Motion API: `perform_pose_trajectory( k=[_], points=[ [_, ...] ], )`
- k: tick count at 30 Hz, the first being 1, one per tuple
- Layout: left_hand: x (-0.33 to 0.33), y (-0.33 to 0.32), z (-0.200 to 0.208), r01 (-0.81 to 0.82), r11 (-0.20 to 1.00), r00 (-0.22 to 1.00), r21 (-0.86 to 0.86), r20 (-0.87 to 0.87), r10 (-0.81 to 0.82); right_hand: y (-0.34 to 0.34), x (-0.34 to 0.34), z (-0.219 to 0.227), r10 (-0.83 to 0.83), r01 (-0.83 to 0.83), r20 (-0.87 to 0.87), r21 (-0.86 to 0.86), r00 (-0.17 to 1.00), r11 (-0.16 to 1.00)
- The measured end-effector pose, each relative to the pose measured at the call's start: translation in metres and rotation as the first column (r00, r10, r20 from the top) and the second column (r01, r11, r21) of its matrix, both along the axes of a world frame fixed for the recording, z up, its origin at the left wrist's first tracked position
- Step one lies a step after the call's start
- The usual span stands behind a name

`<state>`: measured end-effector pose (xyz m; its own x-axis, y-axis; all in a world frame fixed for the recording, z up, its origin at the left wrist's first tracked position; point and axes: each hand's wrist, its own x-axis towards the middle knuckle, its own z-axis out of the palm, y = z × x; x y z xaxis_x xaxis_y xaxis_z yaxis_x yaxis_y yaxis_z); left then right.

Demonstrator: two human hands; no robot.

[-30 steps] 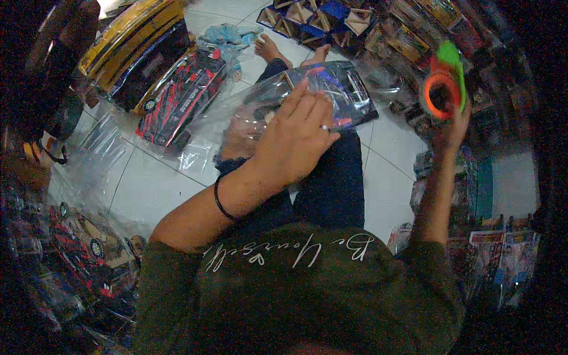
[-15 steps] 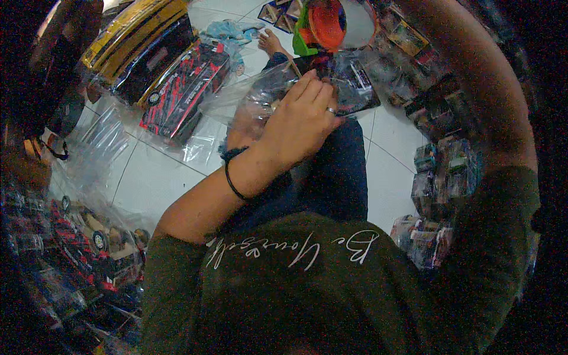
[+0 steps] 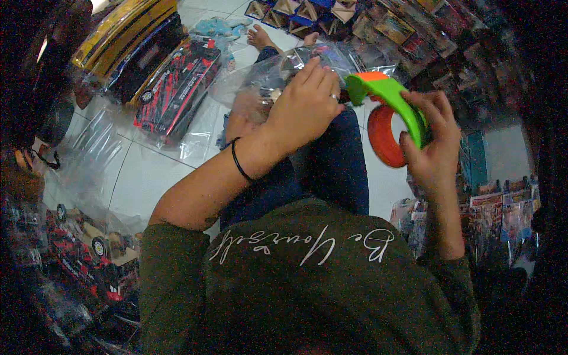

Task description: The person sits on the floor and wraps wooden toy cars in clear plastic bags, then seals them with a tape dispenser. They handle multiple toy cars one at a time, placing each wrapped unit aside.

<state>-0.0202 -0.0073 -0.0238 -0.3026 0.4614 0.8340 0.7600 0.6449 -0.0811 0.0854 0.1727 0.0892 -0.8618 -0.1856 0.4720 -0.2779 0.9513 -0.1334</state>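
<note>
My left hand (image 3: 305, 97), with a ring on one finger and a black band at the wrist, presses its fingers together on a clear plastic bag (image 3: 251, 80) around a dark package over my knees. What lies under the palm is hidden. In my right hand (image 3: 435, 139) is a green tape dispenser (image 3: 397, 97) with an orange-red roll core (image 3: 386, 139). It is tilted, its toothed end close to the fingers of my left hand. From this view I cannot tell whether tape joins it to the bag.
To the left lie a black-and-red toy car box (image 3: 177, 89) and yellow-edged packages (image 3: 121, 32). Loose clear plastic (image 3: 97, 145) and wrapped toy boxes (image 3: 89, 248) spread nearer. More wrapped goods (image 3: 408, 35) line the right side. White floor tiles (image 3: 151, 171) show between.
My right hand has brought the tape dispenser from beyond the package back to its right side, nearer me, turning it. My left hand stays on the bag.
</note>
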Motion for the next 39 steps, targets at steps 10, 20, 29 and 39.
perform_pose_trajectory(
  k=[10, 20, 29, 39],
  points=[
    [0.008, -0.008, 0.014, -0.035, 0.985, 0.998, -0.168, 0.037, 0.042, -0.008, 0.045, -0.047, -0.067, 0.063, 0.123, 0.034, 0.990, 0.997],
    [0.002, 0.005, -0.075, -0.298, 0.529, 0.930, -0.794, -0.367, -0.026, 0.108, 0.023, -0.182, -0.171, 0.149, -0.023, -0.396, 0.985, 0.906],
    [0.011, -0.086, 0.068, -0.019, 0.751, 1.000, -0.660, -0.017, 0.010, 0.256, -0.038, -0.373, -0.736, 0.689, 0.077, -0.428, 0.672, 0.584],
    [-0.015, -0.031, 0.117, 0.120, 0.441, 0.992, -0.890, 0.123, -0.023, -0.002, -0.067, -0.187, 0.401, -0.181, 0.207, -0.650, 0.892, 0.738]
  ],
)
